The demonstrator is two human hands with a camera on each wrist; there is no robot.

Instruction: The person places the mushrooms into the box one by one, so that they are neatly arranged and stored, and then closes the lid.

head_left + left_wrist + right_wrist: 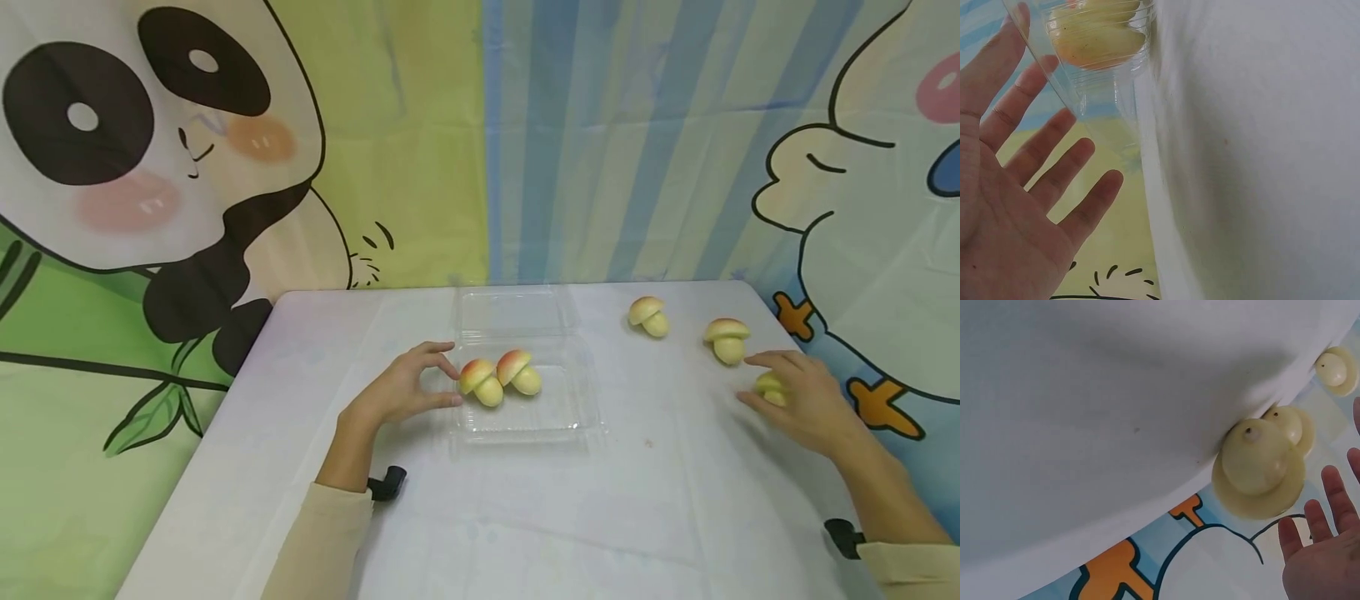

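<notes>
A clear plastic clamshell box (558, 423) lies with its lid back in the head view. Two toy mushrooms with reddish caps, one left (482, 383) and one right (519, 372), sit side by side in its left part. My left hand (408, 387) is at the box's left edge, its fingers spread in the left wrist view. On the right, my right hand (813, 408) reaches around a yellow toy mushroom (769, 387), which it partly hides. The right wrist view shows those fingers extended beside the nearest mushroom (1257, 464), with a gap between.
Two more toy mushrooms stand near the table's back right, one (727, 340) just beyond my right hand and another (648, 317) farther left. The white-covered table (570, 517) ends at a cartoon-printed curtain (420, 167). The raised lid (513, 312) lies toward the back edge.
</notes>
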